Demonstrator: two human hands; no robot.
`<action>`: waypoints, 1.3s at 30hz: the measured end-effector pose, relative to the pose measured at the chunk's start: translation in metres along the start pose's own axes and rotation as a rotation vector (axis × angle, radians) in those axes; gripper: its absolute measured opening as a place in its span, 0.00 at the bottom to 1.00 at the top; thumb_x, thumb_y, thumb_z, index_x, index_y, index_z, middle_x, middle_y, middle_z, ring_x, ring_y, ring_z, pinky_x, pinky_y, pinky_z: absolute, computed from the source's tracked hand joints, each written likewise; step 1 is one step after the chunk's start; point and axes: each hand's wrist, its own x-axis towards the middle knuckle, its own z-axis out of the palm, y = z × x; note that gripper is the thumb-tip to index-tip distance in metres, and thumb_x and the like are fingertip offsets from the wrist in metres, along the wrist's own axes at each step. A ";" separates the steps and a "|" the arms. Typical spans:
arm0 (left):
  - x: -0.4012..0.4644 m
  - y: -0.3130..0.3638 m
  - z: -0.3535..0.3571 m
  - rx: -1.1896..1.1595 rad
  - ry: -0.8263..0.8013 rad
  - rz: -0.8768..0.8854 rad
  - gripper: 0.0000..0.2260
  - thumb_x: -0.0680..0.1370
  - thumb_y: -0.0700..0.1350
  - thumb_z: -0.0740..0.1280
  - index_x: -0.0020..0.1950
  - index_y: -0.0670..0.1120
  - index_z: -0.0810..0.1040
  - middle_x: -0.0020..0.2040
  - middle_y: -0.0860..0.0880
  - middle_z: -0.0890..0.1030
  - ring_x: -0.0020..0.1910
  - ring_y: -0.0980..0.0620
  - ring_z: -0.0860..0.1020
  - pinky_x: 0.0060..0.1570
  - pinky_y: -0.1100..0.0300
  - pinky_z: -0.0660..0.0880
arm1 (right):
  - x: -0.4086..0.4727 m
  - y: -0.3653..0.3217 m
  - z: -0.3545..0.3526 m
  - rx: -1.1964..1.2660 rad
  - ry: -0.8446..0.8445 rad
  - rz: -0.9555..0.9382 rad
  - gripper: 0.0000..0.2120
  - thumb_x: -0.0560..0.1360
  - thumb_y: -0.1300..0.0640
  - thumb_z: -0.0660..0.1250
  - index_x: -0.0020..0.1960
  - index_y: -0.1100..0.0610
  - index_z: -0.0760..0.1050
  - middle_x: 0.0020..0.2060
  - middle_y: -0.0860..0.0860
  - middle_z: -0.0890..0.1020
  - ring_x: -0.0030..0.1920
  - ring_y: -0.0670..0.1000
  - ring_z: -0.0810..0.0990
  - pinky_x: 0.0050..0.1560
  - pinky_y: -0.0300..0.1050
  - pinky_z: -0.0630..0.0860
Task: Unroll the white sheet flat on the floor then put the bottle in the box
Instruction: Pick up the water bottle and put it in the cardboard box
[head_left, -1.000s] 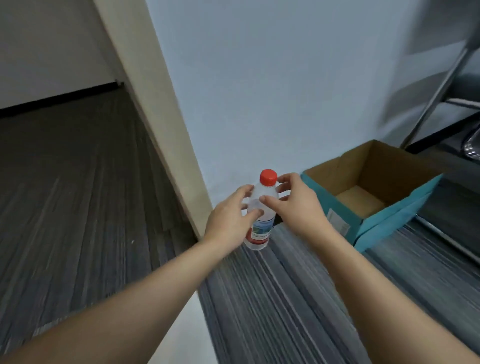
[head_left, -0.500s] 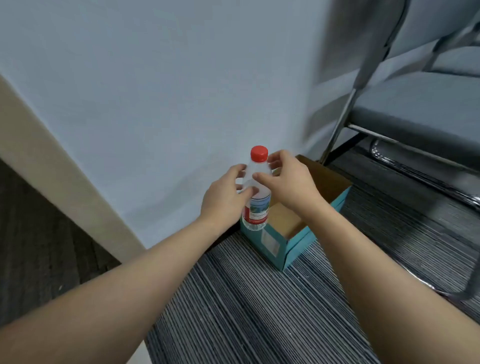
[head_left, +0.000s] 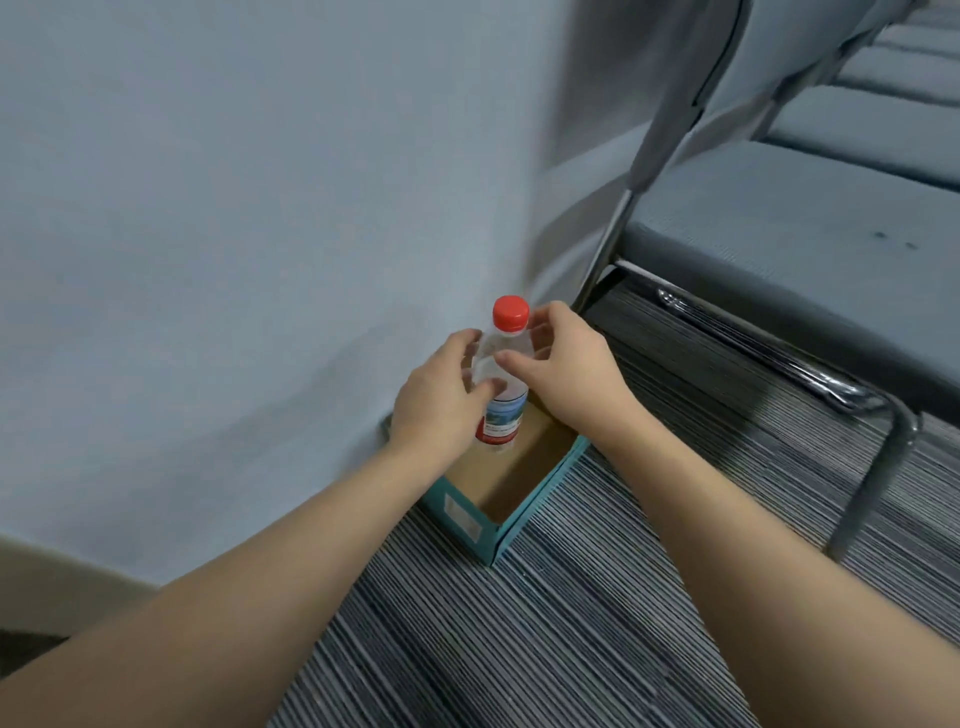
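Above the open box (head_left: 511, 486), upright bottle (head_left: 503, 384) gripped between left hand (head_left: 439, 402) and right hand (head_left: 569, 371).

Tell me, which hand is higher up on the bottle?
The right hand: its fingers pinch the bottle just under the red cap. The left hand wraps the body lower down, by the label.

Clear plastic bottle (head_left: 500, 382) with a bright red cap (head_left: 511, 313) and a label (head_left: 503, 422) in blue, white and red. Box (head_left: 506, 512) teal outside, plain brown cardboard inside, with a pale sticker (head_left: 462, 514) on its near face. Floor (head_left: 597, 623) carpeted in fine stripes of dark grey, black and white. Wall (head_left: 234, 208) pale blue-grey above a cream skirting strip (head_left: 52, 577). Chair seats (head_left: 805, 228) grey-blue on shiny chrome legs (head_left: 852, 395).
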 end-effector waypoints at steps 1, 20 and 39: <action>0.005 -0.005 0.006 0.007 0.005 0.004 0.25 0.76 0.48 0.70 0.72 0.52 0.67 0.68 0.53 0.76 0.61 0.51 0.78 0.60 0.51 0.75 | 0.005 0.008 0.005 -0.001 0.004 -0.009 0.23 0.72 0.49 0.72 0.63 0.55 0.72 0.54 0.50 0.79 0.52 0.49 0.79 0.50 0.42 0.75; 0.024 -0.095 0.071 0.113 0.087 -0.086 0.23 0.73 0.48 0.73 0.66 0.53 0.71 0.61 0.51 0.80 0.56 0.48 0.80 0.56 0.48 0.77 | 0.029 0.094 0.101 -0.005 -0.057 -0.119 0.19 0.73 0.50 0.72 0.60 0.52 0.71 0.51 0.47 0.78 0.49 0.47 0.79 0.50 0.44 0.78; 0.040 -0.132 0.094 0.654 0.011 -0.184 0.16 0.76 0.58 0.66 0.57 0.49 0.77 0.52 0.43 0.76 0.53 0.42 0.74 0.48 0.53 0.70 | 0.052 0.123 0.159 -0.146 -0.223 -0.007 0.18 0.72 0.51 0.72 0.58 0.53 0.71 0.51 0.50 0.79 0.50 0.51 0.78 0.52 0.52 0.78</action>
